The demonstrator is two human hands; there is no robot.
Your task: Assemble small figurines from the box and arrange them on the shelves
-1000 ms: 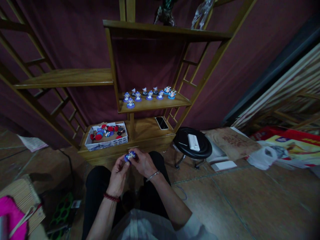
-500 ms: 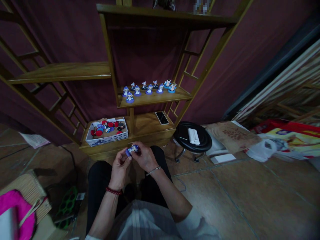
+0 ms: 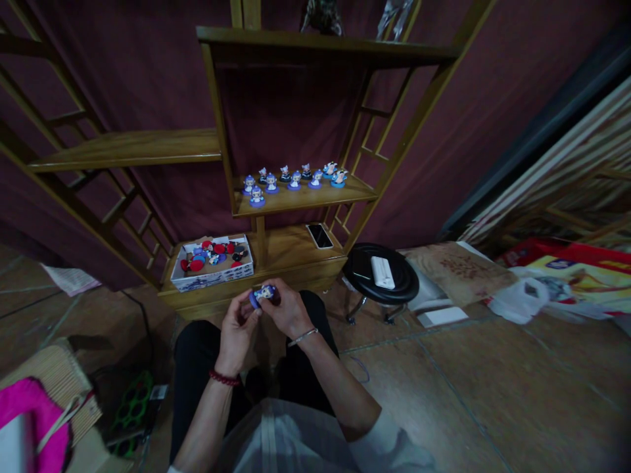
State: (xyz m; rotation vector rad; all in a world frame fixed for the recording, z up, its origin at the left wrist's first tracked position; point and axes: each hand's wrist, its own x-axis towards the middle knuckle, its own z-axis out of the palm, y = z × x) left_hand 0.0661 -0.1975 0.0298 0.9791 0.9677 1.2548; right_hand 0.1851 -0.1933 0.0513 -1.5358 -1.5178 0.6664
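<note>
Between my two hands is a small figurine (image 3: 265, 293) with purple hair and a round purple base, tilted on its side. My left hand (image 3: 237, 328) pinches the base end with its fingers. My right hand (image 3: 287, 312) grips the head end between thumb and fingers. Just beyond my hands, a white box (image 3: 211, 263) on the lowest shelf holds a jumble of red, blue and dark figurines. Above it, on the middle shelf (image 3: 305, 198), several figurines stand upright in rows: purple-haired ones (image 3: 256, 196) in front, dark-based ones (image 3: 284, 173) behind, blue-based ones (image 3: 338, 179) at the right.
A phone (image 3: 320, 236) lies on the lowest shelf. To the right, a black round stool (image 3: 404, 289) bears a white device (image 3: 382, 272) and a dark flat one. Bags and a plastic bag (image 3: 520, 301) lie farther right. A pink cloth (image 3: 34, 414) sits at lower left.
The view has tipped slightly, so the shelves sit a little lower. Both hands still hold the figurine, turned slightly with its face more visible.
</note>
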